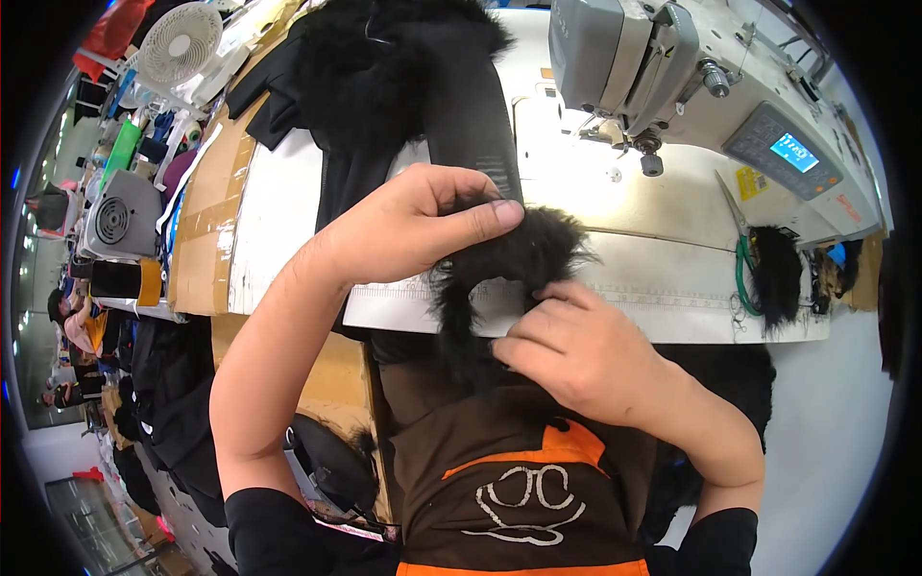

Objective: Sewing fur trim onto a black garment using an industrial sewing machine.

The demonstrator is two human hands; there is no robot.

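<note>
A strip of black fur trim (552,245) hangs in a loop at the front edge of the sewing table, joined or laid against a black garment (471,125) with more fur farther back. My left hand (423,226) pinches the upper part of the trim between thumb and curled fingers. Lower and to the right, my right hand (581,350) has its fingers bent and closed at the trim's lower edge. Its fingertips are partly hidden in the fur. White tabletop shows through the gap in the loop.
A sewing machine (624,58) with a lit screen (793,152) stands at the back right. Green-handled scissors (744,274) lie beside a black fur piece (776,274) on the right. Cardboard (206,206) borders the table's left side, with a white fan (181,43) beyond.
</note>
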